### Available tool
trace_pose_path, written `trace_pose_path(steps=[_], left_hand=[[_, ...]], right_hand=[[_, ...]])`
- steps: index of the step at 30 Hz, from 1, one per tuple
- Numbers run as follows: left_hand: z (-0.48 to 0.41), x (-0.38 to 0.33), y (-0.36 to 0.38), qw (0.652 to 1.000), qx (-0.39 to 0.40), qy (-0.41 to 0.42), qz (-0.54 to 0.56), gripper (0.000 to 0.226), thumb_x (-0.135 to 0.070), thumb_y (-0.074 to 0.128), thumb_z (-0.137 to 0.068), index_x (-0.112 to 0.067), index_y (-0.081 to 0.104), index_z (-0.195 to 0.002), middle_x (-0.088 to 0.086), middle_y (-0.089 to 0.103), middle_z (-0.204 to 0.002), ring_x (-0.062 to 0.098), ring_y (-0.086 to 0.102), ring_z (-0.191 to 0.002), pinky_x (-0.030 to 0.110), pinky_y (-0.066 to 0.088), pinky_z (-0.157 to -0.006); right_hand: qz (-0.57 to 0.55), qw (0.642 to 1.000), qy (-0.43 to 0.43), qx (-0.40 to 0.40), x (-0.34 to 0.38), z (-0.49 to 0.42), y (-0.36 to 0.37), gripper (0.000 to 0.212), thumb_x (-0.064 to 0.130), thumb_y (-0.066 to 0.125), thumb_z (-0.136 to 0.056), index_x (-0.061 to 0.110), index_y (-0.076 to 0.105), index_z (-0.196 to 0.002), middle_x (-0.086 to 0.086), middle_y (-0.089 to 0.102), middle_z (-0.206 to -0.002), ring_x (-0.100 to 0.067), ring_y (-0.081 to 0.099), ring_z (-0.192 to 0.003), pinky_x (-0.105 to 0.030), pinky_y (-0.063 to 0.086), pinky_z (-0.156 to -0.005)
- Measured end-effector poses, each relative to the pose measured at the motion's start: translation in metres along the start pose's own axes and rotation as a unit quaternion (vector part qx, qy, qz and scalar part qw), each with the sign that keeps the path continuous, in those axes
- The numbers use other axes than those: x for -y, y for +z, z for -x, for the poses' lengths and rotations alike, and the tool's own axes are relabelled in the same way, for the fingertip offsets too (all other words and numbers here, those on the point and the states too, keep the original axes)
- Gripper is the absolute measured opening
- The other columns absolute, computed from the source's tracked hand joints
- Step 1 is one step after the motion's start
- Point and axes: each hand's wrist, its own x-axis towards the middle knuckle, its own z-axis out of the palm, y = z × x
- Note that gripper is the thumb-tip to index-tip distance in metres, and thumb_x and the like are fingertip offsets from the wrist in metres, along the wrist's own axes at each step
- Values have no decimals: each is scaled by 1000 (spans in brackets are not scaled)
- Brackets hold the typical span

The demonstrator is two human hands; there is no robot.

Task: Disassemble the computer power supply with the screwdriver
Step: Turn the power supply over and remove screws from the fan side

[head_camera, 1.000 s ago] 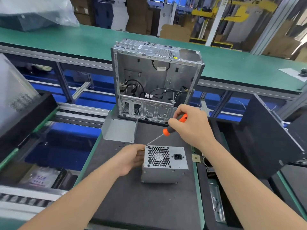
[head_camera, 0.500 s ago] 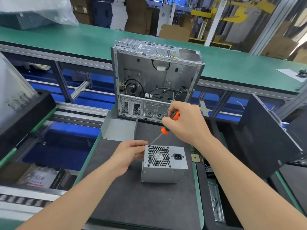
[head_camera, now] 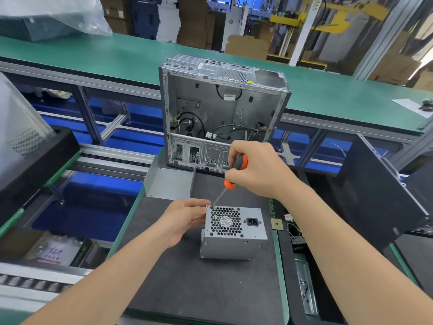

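A grey metal power supply (head_camera: 230, 247) stands on the dark mat, its honeycomb fan grille and power socket facing up. My right hand (head_camera: 260, 171) grips the orange-and-black screwdriver (head_camera: 230, 181), whose tip rests on the grille's top left corner. My left hand (head_camera: 182, 219) presses against the left side of the power supply, fingers closed around its upper edge.
An open, gutted computer case (head_camera: 220, 113) stands behind the power supply. A bent grey metal cover (head_camera: 168, 184) lies left of it. A black case panel (head_camera: 379, 191) leans at the right. Green conveyor tables run behind and along both sides.
My right hand has tilted the screwdriver more upright and shifted left, bringing the tip onto the corner screw. My left hand slid up to the box's top left edge.
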Motion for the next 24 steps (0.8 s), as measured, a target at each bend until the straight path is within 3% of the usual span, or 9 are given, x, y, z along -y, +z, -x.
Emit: trace_pose_path(steps=[3,5,7,10,13,15,17,21,24], left_hand=[[0,-2,3,999,-12,14,-46,24,-1,68,-93,-10,73,-114,10,80,-105,24,78,-98,26,61,-80],[-1,-1,7,990,-37,47,-124,20,-7,70,-92,-20,78,-106,3,81,-104,19,77,-97,29,59,-87],[-2,-1,11,951,-72,116,-277,14,-20,74,-92,-33,80,-95,-9,80,-96,8,75,-90,26,58,-85],[-2,-5,17,884,-99,204,-409,12,-24,76,-91,-35,79,-89,-16,77,-90,-5,69,-83,15,54,-78],[-2,-8,20,860,-94,230,-446,11,-19,75,-93,-28,80,-94,-17,76,-86,-8,67,-83,7,48,-75],[-2,-8,21,855,-87,234,-454,11,-16,74,-94,-25,79,-94,-17,74,-82,-7,66,-81,7,46,-72],[-2,-8,23,849,-88,240,-462,10,-15,73,-94,-24,77,-92,-17,73,-80,-8,65,-80,9,45,-70],[-2,-12,25,831,-82,244,-492,10,-19,72,-95,-26,74,-89,-19,69,-74,-10,62,-76,10,44,-68],[-3,-11,28,830,-95,239,-495,20,-15,72,-93,-28,69,-78,-17,68,-72,-7,62,-79,13,46,-66]], right_hand=[[57,997,-21,49,8,-13,-4,24,28,74,-73,24,57,-88,9,66,-74,-5,58,-71,-30,48,-58],[136,990,-21,33,15,-21,1,29,41,70,-80,21,52,-89,2,63,-79,-19,58,-80,-39,52,-62],[241,970,-6,18,18,-31,7,40,56,60,-92,19,48,-83,-2,56,-79,-27,56,-77,-36,44,-56],[274,960,-1,64,21,-46,5,43,52,60,-96,16,48,-75,-4,53,-75,-29,56,-66,-31,37,-52],[225,962,-63,143,17,-52,-7,28,40,66,-94,16,58,-83,0,60,-75,-25,59,-70,-32,43,-56],[198,955,-119,189,15,-52,-18,20,34,70,-93,21,58,-83,13,62,-73,-5,58,-68,-25,41,-58],[188,937,-171,239,17,-53,-26,14,29,73,-90,26,61,-84,17,63,-75,1,58,-72,-17,37,-59],[220,892,-262,296,24,-57,-32,12,21,76,-85,25,67,-91,13,62,-93,-8,58,-85,-25,46,-73],[224,907,-230,274,30,-52,-36,25,31,76,-88,23,62,-108,5,64,-94,-17,57,-89,-35,49,-73]])
